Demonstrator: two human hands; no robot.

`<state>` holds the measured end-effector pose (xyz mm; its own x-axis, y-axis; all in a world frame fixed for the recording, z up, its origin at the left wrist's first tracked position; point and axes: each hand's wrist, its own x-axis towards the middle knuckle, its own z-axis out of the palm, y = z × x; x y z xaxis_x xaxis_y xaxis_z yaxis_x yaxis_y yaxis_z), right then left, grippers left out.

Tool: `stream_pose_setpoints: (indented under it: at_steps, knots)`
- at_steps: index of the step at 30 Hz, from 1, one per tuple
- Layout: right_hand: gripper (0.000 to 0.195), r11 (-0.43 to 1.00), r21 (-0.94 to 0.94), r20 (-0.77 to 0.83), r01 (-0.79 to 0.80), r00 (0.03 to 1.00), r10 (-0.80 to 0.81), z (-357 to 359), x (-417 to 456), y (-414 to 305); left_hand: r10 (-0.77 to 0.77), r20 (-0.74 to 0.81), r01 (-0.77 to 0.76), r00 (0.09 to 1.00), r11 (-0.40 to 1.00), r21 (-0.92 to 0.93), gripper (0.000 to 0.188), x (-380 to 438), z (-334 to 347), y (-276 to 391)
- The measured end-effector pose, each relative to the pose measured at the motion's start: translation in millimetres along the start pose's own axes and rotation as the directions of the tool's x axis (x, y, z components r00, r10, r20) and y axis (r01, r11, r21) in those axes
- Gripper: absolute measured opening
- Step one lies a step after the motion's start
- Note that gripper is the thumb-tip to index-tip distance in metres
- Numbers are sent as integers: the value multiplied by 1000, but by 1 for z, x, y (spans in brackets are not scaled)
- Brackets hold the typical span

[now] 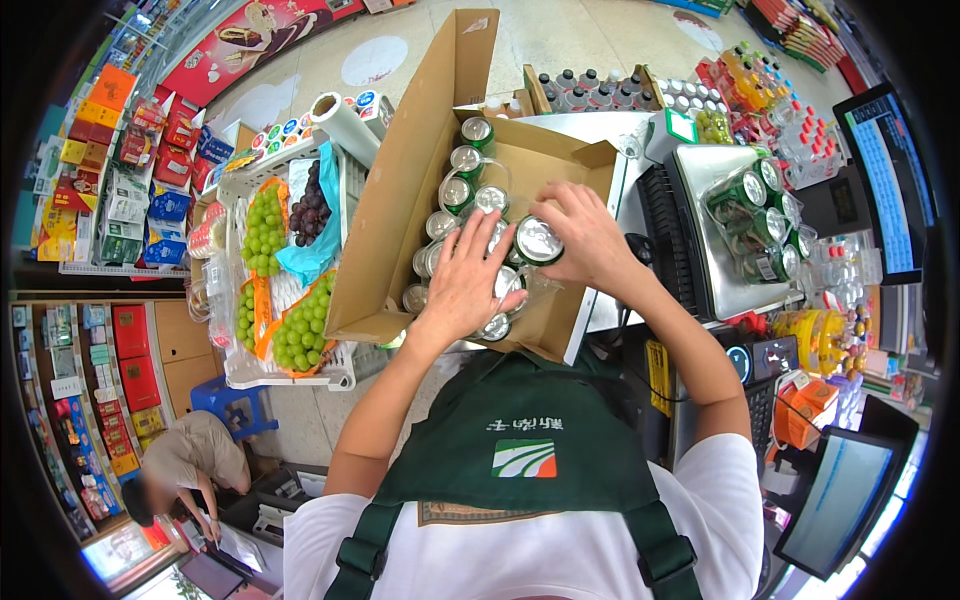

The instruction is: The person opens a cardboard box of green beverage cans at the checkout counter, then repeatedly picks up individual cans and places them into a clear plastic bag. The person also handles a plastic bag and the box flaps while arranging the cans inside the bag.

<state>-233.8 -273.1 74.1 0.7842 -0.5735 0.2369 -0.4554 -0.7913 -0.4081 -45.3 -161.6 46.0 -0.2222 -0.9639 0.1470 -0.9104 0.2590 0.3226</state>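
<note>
An open cardboard box point(397, 187) stands before me, its left flap raised. Green drink cans point(478, 130) with silver tops fill its left side, with clear plastic can rings around several. My right hand point(589, 236) grips one can point(538, 238) by its rim, at the middle of the box above the bare cardboard bottom. Flat over the neighbouring cans lies my left hand point(466, 276), fingers spread and touching their tops. The hand hides part of those cans.
Left of the box, a white plastic basket point(341, 379) holds bagged grapes. On the right, a metal scale plate point(712, 300) bears several more green cans point(750, 217). A keyboard point(660, 232) and mouse sit between. Another person point(195, 457) bends over at lower left.
</note>
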Motion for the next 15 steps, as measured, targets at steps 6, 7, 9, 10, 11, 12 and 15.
stream_pose_setpoints:
  at_steps: [6,7,9,10,11,12,15]
  knots:
    - [63,928,310,214,-209,966,146,5,20,36,-11,-10,10,1000,1000,-7,78,-4,-1,3]
    - [62,902,347,219,-259,957,191,3,22,40,-10,0,10,1000,1000,-7,78,-5,-1,4]
    - [63,949,176,276,-260,939,205,4,28,32,-23,-6,23,1000,1000,-1,79,-6,1,4]
    - [63,971,126,237,-202,957,168,10,26,26,-29,-7,29,1000,1000,3,80,-5,0,6]
    - [63,987,73,199,-145,972,129,16,23,21,-35,-9,35,999,999,8,81,-4,0,7]
    - [63,985,79,205,-154,969,135,20,20,21,-48,5,48,999,999,-7,81,-3,-1,8]
    - [61,985,121,130,-120,986,105,27,11,25,-26,45,26,999,1000,-12,84,7,-3,11]
